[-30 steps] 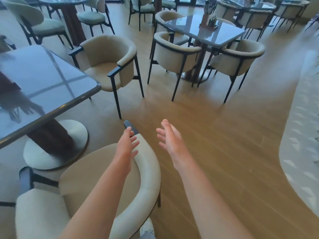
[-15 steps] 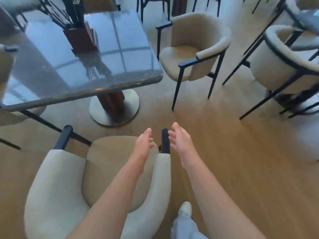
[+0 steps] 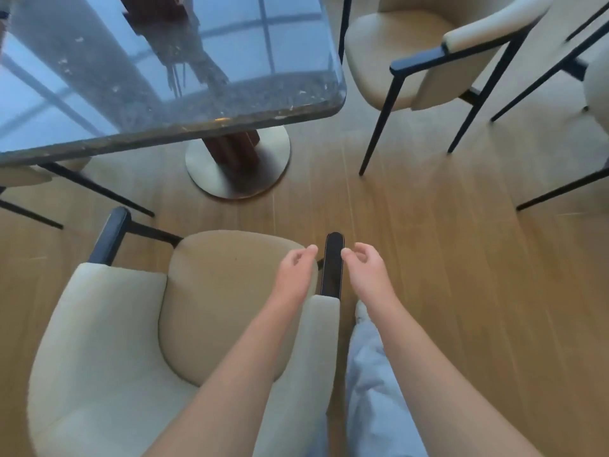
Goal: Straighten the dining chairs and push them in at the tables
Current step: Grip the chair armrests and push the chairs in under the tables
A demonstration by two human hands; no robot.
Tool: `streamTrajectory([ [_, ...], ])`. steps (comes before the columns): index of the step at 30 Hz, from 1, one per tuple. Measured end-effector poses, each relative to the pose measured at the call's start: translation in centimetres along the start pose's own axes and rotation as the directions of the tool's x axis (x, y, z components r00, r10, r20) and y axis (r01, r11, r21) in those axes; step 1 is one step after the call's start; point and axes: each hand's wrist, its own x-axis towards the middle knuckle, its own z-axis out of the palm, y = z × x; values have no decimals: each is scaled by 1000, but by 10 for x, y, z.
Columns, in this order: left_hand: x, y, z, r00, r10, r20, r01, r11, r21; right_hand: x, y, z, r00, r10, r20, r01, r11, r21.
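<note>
A cream armchair [image 3: 108, 331] with black arm tips stands pulled out from the dark glossy table [image 3: 164, 70], its seat facing the table's pedestal. My left hand [image 3: 295, 275] hovers over the seat's right edge, fingers loosely curled, empty. My right hand [image 3: 367, 268] hangs just right of the chair's black right arm tip [image 3: 333, 263], fingers curled, holding nothing. The two hands flank that arm tip without gripping it.
A second cream chair [image 3: 428, 54] stands at the table's right side. Black legs of another chair [image 3: 560, 189] cross the right edge. More chair legs [image 3: 82, 189] reach under the table at left. The round metal table base [image 3: 237, 166] sits ahead. My trouser leg [image 3: 372, 374] is beside the chair.
The view has swung left and down toward the near chair and table. Both hands came closer to the chair's right arm tip and their fingers curled from flat.
</note>
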Motion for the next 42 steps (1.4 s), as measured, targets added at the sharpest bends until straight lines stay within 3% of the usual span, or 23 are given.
streamTrajectory([
  [8, 89, -10, 63, 972, -228, -63, 224, 973, -54, 110, 25, 0, 975, 145, 166, -127, 986, -112],
  [11, 108, -7, 75, 967, -238, -88, 235, 971, -39, 124, 24, 1, 955, 166, 247, -139, 983, -123],
  [19, 136, -23, 80, 949, -303, -84, 308, 949, 66, 139, 35, 6, 927, 227, 299, -169, 964, -206],
  [27, 154, -14, 53, 959, -257, -118, 250, 966, -70, 155, 8, 37, 961, 110, 254, -33, 956, -292],
  [35, 199, 31, -5, 964, -211, -162, 164, 951, -261, 188, -49, 99, 966, 2, 258, 64, 967, -247],
  [42, 230, 33, -32, 978, -118, -170, 80, 973, -215, 202, -73, 126, 962, -42, 269, 116, 956, -268],
])
